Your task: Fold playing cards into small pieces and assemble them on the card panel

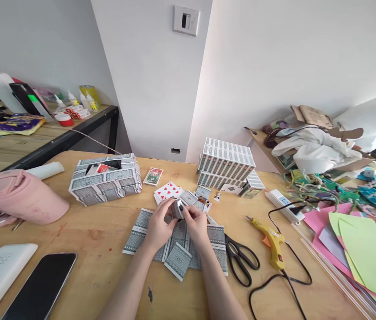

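Note:
Between my two hands is a bent playing card (176,210) with a grey patterned back. My left hand (160,226) pinches its left side, and the fingers of my right hand (195,223) close on its right side. Under both wrists lies a flat sheet of joined playing cards (216,242). One loose cut card piece (178,261) rests on that sheet, between my forearms. Just beyond my hands are face-up heart cards (168,191) and several other loose cards. Black-handled scissors (241,258) lie at the sheet's right edge.
A box covered in cards (106,180) stands at the back left, near a card deck (153,176). Stacked card packs (226,162) stand at the back. To the right are a yellow glue gun (271,244) with its cord and a power strip (284,205). A phone (41,286) lies front left.

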`<state>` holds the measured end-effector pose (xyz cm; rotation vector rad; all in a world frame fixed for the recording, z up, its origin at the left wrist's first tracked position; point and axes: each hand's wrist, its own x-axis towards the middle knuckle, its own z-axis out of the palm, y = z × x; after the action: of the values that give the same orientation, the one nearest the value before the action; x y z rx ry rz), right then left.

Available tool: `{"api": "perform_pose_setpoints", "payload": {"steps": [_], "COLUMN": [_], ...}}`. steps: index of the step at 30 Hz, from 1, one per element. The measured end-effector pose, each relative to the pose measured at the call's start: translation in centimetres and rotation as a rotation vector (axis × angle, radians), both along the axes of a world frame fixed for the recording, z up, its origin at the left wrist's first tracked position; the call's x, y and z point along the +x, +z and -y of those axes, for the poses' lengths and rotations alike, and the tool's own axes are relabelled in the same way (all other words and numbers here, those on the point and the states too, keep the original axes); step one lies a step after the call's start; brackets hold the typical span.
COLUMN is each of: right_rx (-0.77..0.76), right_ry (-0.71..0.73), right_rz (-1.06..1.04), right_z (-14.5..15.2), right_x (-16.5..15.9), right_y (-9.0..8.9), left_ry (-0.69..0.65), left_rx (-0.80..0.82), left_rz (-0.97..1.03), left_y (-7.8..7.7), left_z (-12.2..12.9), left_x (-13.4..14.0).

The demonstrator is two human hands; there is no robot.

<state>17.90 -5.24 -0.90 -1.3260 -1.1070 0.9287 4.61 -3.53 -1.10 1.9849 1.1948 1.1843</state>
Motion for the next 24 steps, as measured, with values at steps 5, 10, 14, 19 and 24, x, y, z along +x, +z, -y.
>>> {"api": "perform_pose_setpoints", "payload": {"steps": [5,10,14,19,24], "right_rx": [0.048,0.089,0.109,0.180,0.207], "right_ry": [-0.049,-0.079,-0.089,-0.104,-0.143], "right_rz": [0.100,0.170,0.235,0.333,0.353], "right_z": [0.06,0.24,0.32,0.27,0.24], "right_x": [-0.19,-0.57,-0.69,-0.64,-0.31], "right_y": [-0.26,0.05,0.26,0.04,-0.01], "left_ry": [-0.008,-0.027,-0.039,-0.052,-0.075], "left_rx": [-0.001,-0.025,-0.021,0.026,0.048], "left_rz": [-0.016,-0.008,-0.021,-0.064,-0.095], "left_y": [0.10,0.00,0.07,0.23,0.44], "left_z": [0.00,0.06,0.12,0.14,0.24], "left_x": [0.03,0.09,0.12,0.07,0.07]}}
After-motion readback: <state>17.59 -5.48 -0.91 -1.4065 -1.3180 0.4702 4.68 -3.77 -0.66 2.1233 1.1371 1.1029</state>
